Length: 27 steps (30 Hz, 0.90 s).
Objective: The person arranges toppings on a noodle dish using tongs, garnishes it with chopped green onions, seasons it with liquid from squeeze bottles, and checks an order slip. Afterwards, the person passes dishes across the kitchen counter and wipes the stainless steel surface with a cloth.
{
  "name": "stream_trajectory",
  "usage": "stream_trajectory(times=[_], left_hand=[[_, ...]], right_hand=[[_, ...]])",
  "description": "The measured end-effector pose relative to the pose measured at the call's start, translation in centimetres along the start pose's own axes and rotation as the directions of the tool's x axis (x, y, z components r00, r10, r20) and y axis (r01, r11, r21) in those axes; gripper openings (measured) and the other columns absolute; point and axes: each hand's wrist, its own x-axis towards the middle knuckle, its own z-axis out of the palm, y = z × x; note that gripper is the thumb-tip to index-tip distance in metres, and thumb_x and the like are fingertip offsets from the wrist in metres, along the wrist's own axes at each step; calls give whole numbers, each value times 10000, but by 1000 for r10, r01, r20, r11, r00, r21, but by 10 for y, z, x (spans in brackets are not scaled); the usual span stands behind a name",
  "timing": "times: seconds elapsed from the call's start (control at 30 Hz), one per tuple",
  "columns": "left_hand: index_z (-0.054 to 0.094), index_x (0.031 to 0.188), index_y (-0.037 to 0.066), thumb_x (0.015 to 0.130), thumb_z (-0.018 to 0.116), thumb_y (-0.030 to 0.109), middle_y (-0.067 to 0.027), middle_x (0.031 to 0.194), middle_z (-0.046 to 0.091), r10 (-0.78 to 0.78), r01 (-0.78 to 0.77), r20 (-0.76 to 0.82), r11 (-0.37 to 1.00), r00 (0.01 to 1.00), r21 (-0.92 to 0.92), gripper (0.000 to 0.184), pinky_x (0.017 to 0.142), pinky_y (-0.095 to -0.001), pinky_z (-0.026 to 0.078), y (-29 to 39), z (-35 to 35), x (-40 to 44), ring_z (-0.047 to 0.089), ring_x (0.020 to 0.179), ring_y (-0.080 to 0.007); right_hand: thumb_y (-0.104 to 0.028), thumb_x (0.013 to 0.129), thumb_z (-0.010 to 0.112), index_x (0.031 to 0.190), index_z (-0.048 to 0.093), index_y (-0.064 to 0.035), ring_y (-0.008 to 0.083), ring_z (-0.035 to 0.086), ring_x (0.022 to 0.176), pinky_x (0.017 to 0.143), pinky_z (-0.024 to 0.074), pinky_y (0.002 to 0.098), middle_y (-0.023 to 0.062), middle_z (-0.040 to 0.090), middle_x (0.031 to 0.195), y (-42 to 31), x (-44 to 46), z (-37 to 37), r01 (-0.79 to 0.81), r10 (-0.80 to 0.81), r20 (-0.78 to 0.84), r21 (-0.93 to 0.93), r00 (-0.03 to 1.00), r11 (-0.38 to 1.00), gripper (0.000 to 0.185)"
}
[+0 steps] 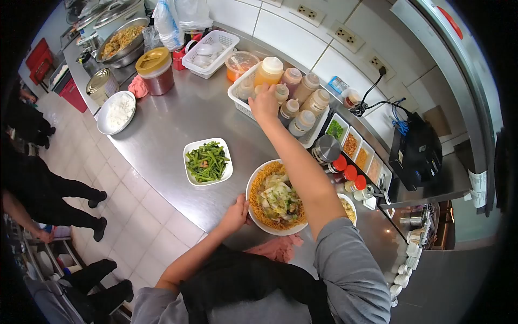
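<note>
My left hand (pixel 234 214) grips the left rim of a round white plate (pixel 251 216), thumb up and fingers partly hidden below. On the plate a ring of crisp brown noodles (pixel 261 209) surrounds pale vegetables in sauce (pixel 280 197). My right arm stretches over the plate to a white basket (pixel 243 106) of squeeze bottles. There my right hand (pixel 264 102) closes its fingers at the top of a squeeze bottle, largely hidden by the hand. Beside it stand a yellow-orange bottle (pixel 269 70) and several brownish bottles (pixel 306 86). A square dish of green vegetables (pixel 208 162) sits left of the plate.
Garnish trays (pixel 350 144) and red-capped jars (pixel 350 173) line the right side. A rice bowl (pixel 116 112), a yellow-lidded tub (pixel 155 70) and a metal bowl of noodles (pixel 123 43) stand farther left. Behind the counter edge, other people (pixel 59 183) stand on the tiled floor.
</note>
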Motion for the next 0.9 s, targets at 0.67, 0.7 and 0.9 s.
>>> stream_trajectory(times=[0.67, 0.7, 0.9], left_hand=[[345, 1230, 10, 1052, 289, 308, -137, 742, 655, 34, -34, 50, 999, 998, 10, 351, 486, -307, 529, 2, 2, 0, 662, 543, -207], [343, 1207, 6, 1054, 281, 297, -134, 730, 651, 44, -44, 57, 999, 997, -2, 335, 482, -311, 532, 2, 4, -2, 659, 537, -207], [317, 1277, 29, 1058, 264, 295, -131, 764, 655, 64, -63, 25, 998, 998, -22, 349, 439, -271, 508, -9, 9, 3, 650, 515, -184]], right_hand=[[-176, 850, 714, 1233, 435, -25, 148, 590, 1012, 889, 455, 312, 77, 627, 1123, 67, -75, -187, 123, 75, -156, 935, 985, 333, 497], [-172, 884, 680, 1248, 466, -17, 119, 580, 1023, 917, 436, 295, 66, 626, 1133, 77, -87, -210, 85, 50, -102, 960, 994, 268, 449], [-242, 892, 672, 1271, 508, -58, 184, 622, 973, 843, 489, 327, 82, 644, 1119, 107, -188, -247, 41, -89, 47, 619, 995, 784, 452]])
